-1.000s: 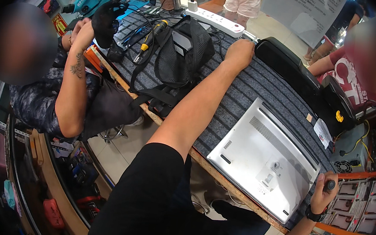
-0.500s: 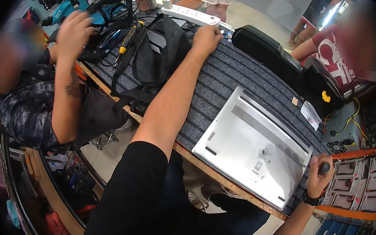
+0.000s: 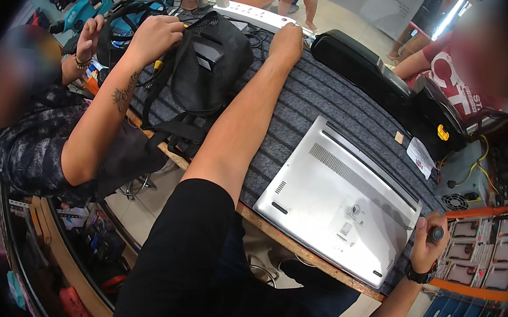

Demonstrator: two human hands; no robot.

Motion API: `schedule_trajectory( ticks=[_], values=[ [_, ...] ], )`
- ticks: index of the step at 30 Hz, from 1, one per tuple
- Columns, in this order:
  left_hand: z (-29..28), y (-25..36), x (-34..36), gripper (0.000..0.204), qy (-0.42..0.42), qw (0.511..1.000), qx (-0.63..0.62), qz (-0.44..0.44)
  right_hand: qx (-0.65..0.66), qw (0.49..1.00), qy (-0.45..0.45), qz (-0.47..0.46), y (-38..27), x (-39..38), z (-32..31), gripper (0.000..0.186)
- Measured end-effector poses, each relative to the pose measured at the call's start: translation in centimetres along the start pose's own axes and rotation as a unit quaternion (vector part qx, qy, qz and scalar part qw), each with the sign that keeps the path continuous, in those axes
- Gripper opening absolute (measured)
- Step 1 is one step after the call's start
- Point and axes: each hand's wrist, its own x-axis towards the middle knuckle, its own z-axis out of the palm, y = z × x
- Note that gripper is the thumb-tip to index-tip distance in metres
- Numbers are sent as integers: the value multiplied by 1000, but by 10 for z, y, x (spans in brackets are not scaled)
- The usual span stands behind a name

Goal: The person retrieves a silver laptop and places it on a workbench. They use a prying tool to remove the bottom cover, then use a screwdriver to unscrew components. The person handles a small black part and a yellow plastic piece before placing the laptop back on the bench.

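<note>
A silver laptop (image 3: 347, 210) lies upside down on the striped grey mat (image 3: 309, 93), its vented underside facing up. At the laptop's right edge my right hand (image 3: 426, 245) is closed around a screwdriver (image 3: 436, 233); only its dark round handle end shows. My left arm stretches far across the mat. At its end, my left hand (image 3: 286, 45) is curled beside the white power strip (image 3: 254, 15), over small items at the table's far edge. Whatever its fingers hold is hidden behind the hand.
A black mesh bag (image 3: 208, 62) stands left of my left arm. A co-worker's hand (image 3: 154, 42) reaches in beside it. Along the far right lie a long black case (image 3: 361, 65), a paper slip (image 3: 420, 157) and a metal power supply unit (image 3: 466, 182). Another person sits opposite.
My left hand has moved slightly up and right near the power strip. The co-worker's raised hand has come down toward the mesh bag. My right hand and the laptop stay nearly in place.
</note>
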Motion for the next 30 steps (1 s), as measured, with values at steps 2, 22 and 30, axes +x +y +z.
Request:
schedule_trajectory(
  ticks=[2,22,30],
  values=[
    [-2,-3,0,15,23,1000,-8,-2,5,1000,1,1,1,0,0,23],
    [-14,23,-3,23,-53,997,41,43,4,1000,-9,-8,-3,1,1,25],
    [-20,23,-7,12,-36,997,-49,48,-3,1000,-12,-5,-4,2,2,24]
  ],
)
